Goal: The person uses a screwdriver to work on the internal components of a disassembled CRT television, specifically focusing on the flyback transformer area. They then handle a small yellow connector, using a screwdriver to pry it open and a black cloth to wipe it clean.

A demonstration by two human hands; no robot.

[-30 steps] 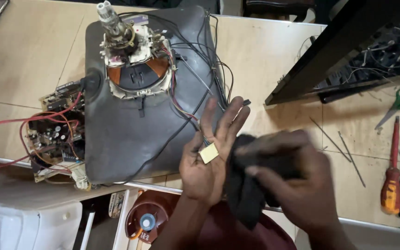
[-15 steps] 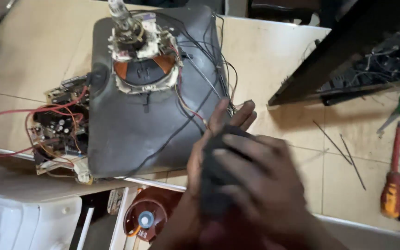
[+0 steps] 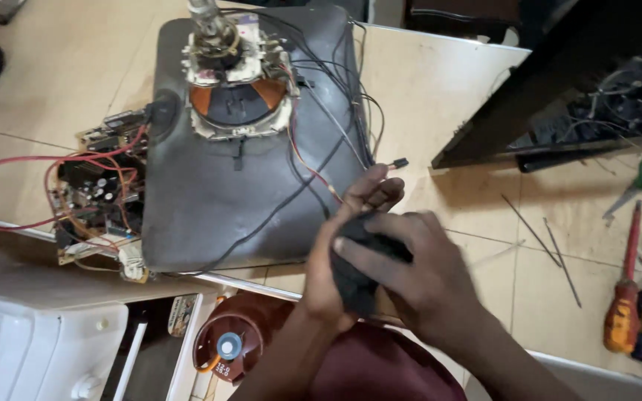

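The right hand (image 3: pixel 432 275) presses a dark cloth (image 3: pixel 358 267) flat into the open left hand (image 3: pixel 339 245), just beside the big grey picture tube (image 3: pixel 209 193) on the floor. The cloth might snag the loose wires (image 3: pixel 321 148) close by and tug them.

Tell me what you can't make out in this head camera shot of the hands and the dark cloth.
- Left hand palm: covered by the dark cloth and the right hand, so anything lying on it is hidden.
- Both hands: motion-blurred, so the grip is unclear.
- Grey picture tube neck: cut off by the top edge.
- Orange-handled screwdriver and neighbouring tools: partly cut by the right edge.
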